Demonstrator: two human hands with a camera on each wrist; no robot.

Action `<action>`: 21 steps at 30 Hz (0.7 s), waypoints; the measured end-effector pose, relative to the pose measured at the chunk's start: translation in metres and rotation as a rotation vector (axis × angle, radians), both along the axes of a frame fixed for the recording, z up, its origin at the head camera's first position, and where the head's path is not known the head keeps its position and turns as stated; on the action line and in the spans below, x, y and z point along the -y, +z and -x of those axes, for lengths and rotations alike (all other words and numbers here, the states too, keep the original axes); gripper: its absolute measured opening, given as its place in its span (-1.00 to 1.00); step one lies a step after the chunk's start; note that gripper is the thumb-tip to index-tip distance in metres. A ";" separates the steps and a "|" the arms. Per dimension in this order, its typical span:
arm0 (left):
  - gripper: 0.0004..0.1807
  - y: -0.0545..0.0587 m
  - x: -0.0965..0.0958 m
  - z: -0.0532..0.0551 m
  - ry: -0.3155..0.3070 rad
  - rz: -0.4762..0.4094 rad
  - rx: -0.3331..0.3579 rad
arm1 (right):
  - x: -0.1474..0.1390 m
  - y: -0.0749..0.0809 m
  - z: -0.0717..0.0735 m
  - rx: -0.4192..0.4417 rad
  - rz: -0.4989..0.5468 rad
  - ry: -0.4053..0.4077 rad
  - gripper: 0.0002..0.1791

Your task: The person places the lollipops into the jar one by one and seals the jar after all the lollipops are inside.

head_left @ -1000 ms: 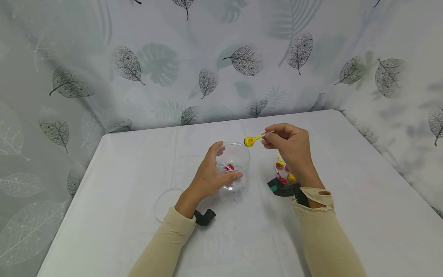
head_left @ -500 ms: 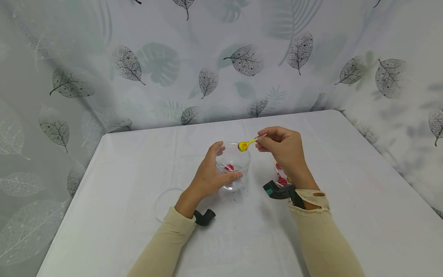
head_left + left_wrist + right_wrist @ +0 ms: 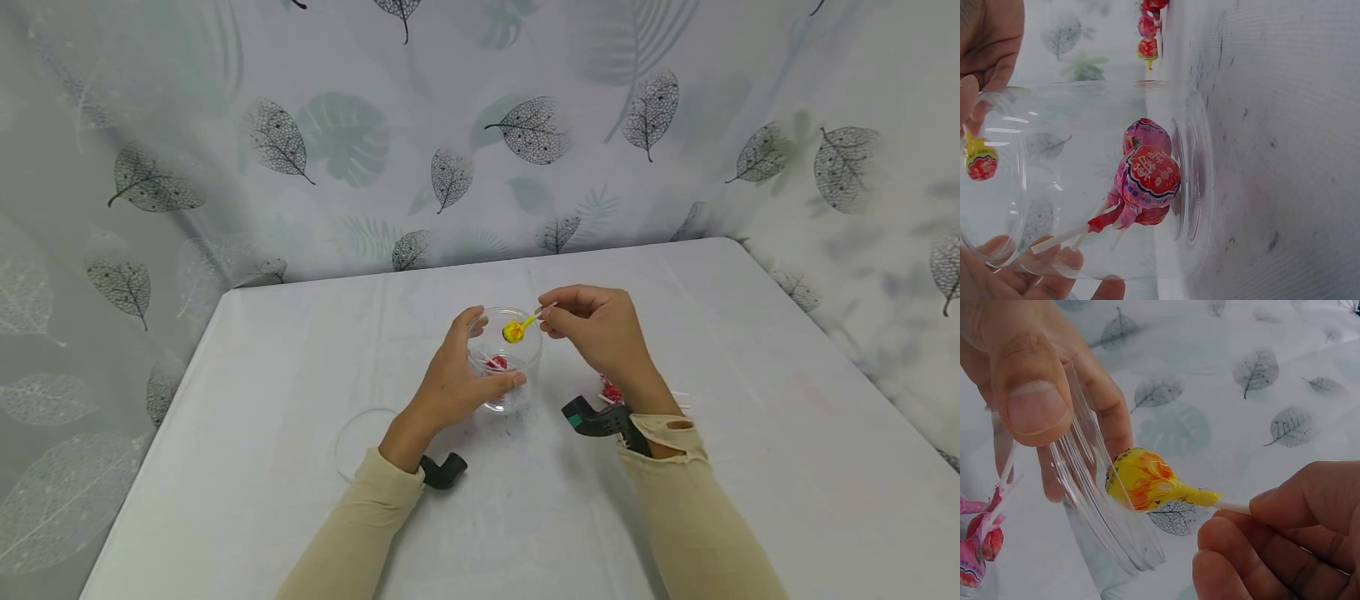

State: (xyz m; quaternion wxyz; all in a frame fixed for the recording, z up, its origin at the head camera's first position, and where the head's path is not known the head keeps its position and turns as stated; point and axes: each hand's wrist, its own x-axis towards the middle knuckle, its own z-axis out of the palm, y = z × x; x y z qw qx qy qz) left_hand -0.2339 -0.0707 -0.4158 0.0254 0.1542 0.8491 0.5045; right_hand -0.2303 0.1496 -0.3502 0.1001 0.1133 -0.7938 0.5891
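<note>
My left hand [image 3: 452,385] grips a clear round jar [image 3: 531,360] from its left side, thumb across the front. Pinched by its white stick, a yellow-wrapped lollipop [image 3: 513,332] hangs head down from my right hand [image 3: 600,332]. Its head is at the jar's mouth, overlapping the rim [image 3: 1138,550] in the right wrist view. Several pink and red lollipops [image 3: 1147,178] lie at the bottom of the jar, sticks leaning toward the opening.
More lollipops [image 3: 611,390] lie on the white-covered table [image 3: 300,350] under my right wrist, partly hidden by it. A clear round lid [image 3: 339,442] lies left of my left forearm. Black wrist cameras [image 3: 596,418] jut from both wrists. A leaf-patterned curtain [image 3: 330,217] hangs behind the table.
My right hand has moved left and slightly down, bringing the yellow lollipop from beside the jar to over its mouth. The left hand and jar have stayed in place.
</note>
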 end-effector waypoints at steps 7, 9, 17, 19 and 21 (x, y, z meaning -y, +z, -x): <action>0.16 0.000 0.000 0.000 -0.006 -0.009 0.007 | 0.006 0.000 -0.003 -0.019 -0.109 0.001 -0.80; 0.16 0.000 0.001 -0.001 -0.012 -0.016 0.002 | 0.008 0.000 -0.003 -0.022 -0.127 0.003 -0.80; 0.16 -0.001 0.002 0.000 -0.022 -0.015 -0.015 | 0.014 0.000 -0.006 -0.023 -0.173 0.028 -0.82; 0.16 -0.002 0.002 0.000 -0.025 -0.018 -0.017 | 0.015 0.000 -0.006 -0.021 -0.182 0.032 -0.82; 0.16 -0.002 0.003 0.000 -0.028 -0.021 -0.017 | 0.015 0.000 -0.006 -0.020 -0.195 0.043 -0.83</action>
